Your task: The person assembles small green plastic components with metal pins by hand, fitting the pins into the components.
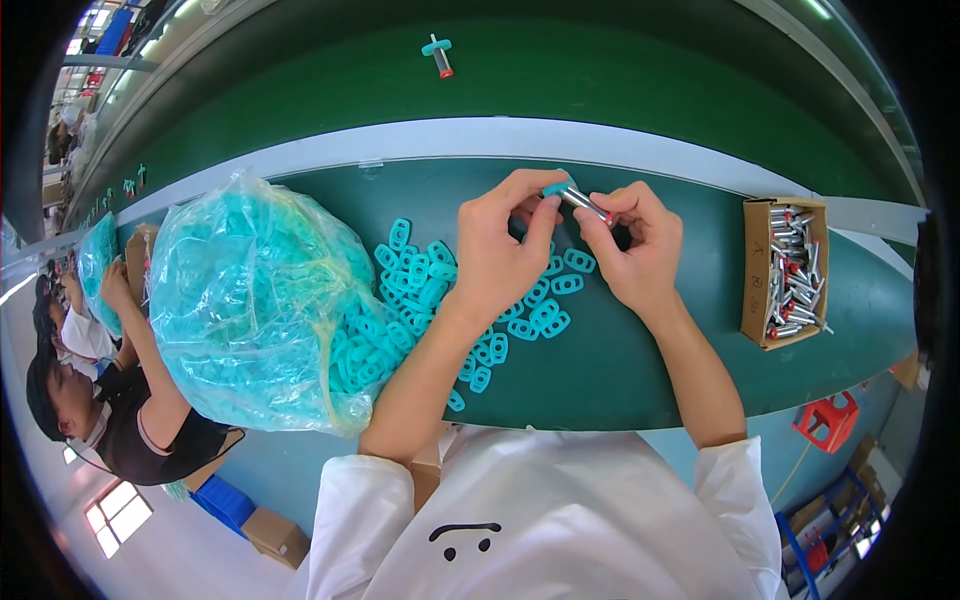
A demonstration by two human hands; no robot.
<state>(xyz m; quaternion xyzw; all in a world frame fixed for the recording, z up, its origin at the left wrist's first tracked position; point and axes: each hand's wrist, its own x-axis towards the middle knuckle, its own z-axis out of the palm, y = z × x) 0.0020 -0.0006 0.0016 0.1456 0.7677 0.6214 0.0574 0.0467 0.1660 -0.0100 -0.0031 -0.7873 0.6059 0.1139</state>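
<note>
Left hand (497, 245): raised over the green worktop (620, 370), fingers curled, thumb and forefinger pinched on a small teal plastic clip (558, 187) seated at the upper end of a slim silver metal pin with a red tip (588, 204).

Right hand (632, 243): just beside the left, fingertips pinched on the lower, red-tipped end of the same pin. The two hands meet at the pin, which lies tilted between them above the worktop, near its far edge.

Loose teal plastic oval clips (440, 290): a scatter spread flat on the worktop beneath and to the left of the hands, running back into the mouth of the bag.

Clear plastic bag full of teal clips (255, 310): large, bulging, lying on the worktop left of the left forearm, its open side toward the loose pile.

Brown cardboard box of silver metal pins (785, 270): open-topped, on the worktop well to the right of the right hand, pins heaped inside.

Green conveyor belt (600, 90): beyond a pale strip at the far edge of the worktop; on it lies one finished pin with teal clip fitted (439, 54), well apart from the hands.

Co-worker in a black top (120, 400): seated at far left, with a second bag of teal parts (95, 265).

Red plastic stool (828, 420): on the floor, lower right.
</note>
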